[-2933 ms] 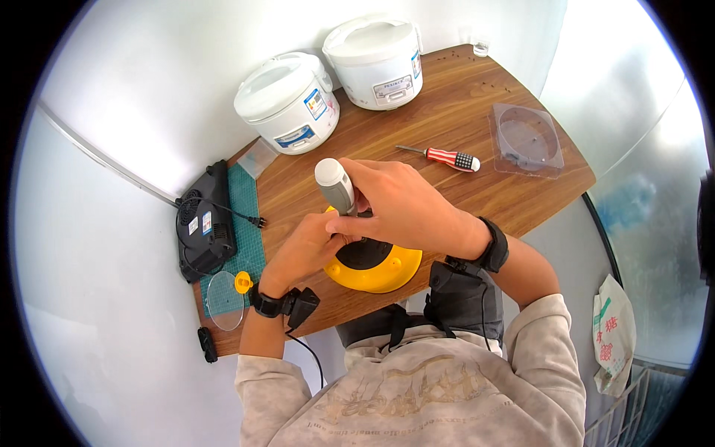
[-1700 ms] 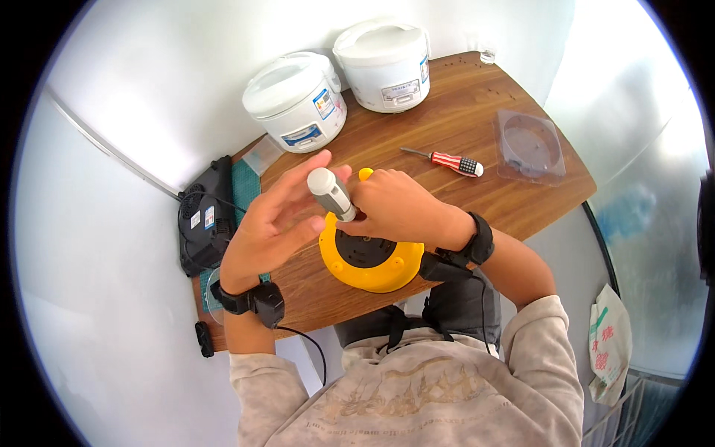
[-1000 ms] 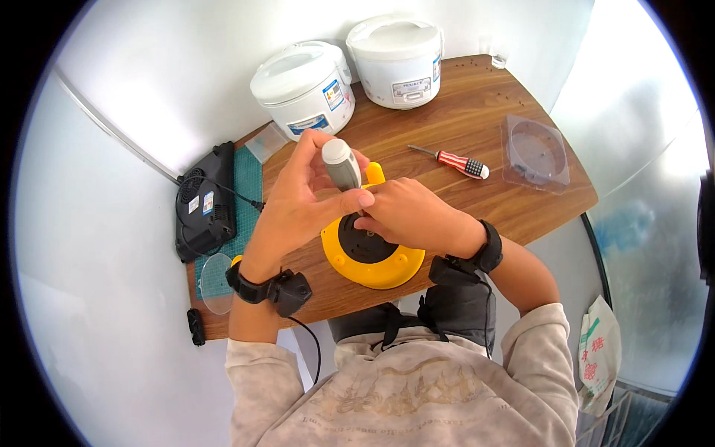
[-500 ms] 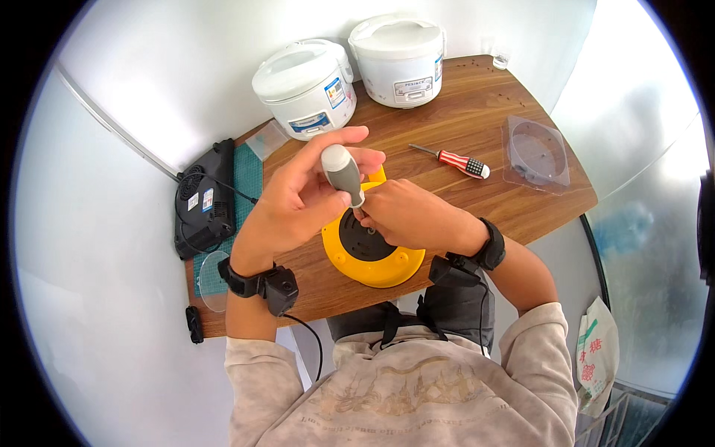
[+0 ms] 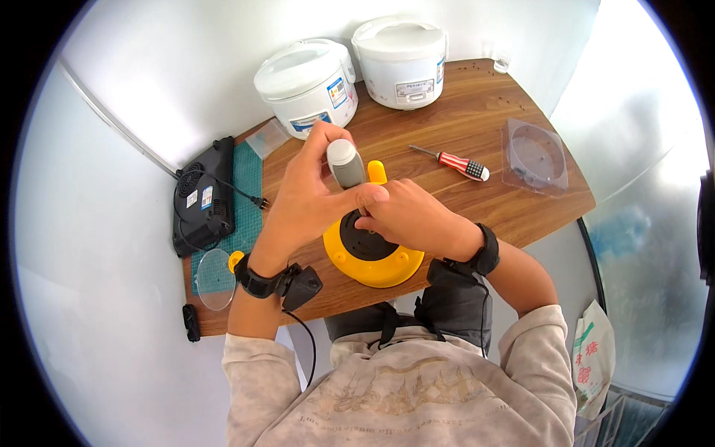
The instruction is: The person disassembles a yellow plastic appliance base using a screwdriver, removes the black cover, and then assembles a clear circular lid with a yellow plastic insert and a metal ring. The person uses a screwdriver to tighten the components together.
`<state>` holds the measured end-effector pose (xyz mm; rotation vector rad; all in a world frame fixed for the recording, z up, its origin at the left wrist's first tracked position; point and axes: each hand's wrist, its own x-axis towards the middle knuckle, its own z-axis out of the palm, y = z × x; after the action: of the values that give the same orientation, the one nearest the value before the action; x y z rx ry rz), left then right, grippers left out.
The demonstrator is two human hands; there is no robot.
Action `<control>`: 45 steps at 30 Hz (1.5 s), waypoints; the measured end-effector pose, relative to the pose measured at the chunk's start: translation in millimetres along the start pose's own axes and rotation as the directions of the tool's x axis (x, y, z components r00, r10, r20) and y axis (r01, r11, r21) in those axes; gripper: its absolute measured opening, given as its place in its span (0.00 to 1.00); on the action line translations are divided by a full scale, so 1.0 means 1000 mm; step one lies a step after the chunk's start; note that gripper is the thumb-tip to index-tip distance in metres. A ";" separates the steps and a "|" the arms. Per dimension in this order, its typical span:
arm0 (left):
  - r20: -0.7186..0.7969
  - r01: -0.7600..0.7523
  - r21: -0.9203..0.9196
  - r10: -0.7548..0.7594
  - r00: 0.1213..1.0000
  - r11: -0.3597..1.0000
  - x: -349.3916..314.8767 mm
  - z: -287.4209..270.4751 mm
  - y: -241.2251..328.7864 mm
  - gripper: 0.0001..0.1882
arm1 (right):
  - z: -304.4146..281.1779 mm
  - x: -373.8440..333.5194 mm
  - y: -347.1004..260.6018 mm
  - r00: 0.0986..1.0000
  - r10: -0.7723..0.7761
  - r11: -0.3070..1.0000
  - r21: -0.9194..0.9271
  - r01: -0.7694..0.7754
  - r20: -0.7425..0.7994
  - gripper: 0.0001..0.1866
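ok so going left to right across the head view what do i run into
By their middles: black appliance → left hand → grey-handled screwdriver → right hand → striped screwdriver → clear plastic tray → white bag.

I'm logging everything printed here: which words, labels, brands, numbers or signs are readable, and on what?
I won't copy wording, only place it.
White bag: large red characters, partly legible.
Left rice cooker: blue-and-white labels, too small.
Right rice cooker: front-panel lettering, small and blurred.
Black appliance: two pale stickers, too small.
Shirt: inverted lettering, too faint.
Yellow-and-black device: no text I can make out.
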<state>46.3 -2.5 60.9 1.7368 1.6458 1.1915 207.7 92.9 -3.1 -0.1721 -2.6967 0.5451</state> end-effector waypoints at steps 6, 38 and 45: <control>0.129 -0.040 -0.355 0.092 0.987 0.934 -0.007 -0.002 0.001 0.25 | 0.006 0.000 0.006 0.999 -0.044 0.990 0.133 0.043 0.011 0.08; 0.327 0.150 0.230 -0.221 0.919 0.962 -0.025 -0.009 -0.029 0.19 | -0.005 0.004 0.005 0.991 0.063 0.975 0.203 -0.087 0.121 0.03; 0.363 0.148 0.159 -0.197 0.911 0.976 -0.026 0.007 -0.041 0.13 | -0.010 0.001 0.000 0.994 0.088 0.959 0.265 -0.104 0.071 0.04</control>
<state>31.6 -18.3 16.6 1.7223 1.6227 0.6323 210.6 96.9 5.7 -0.2158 -2.6462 0.9515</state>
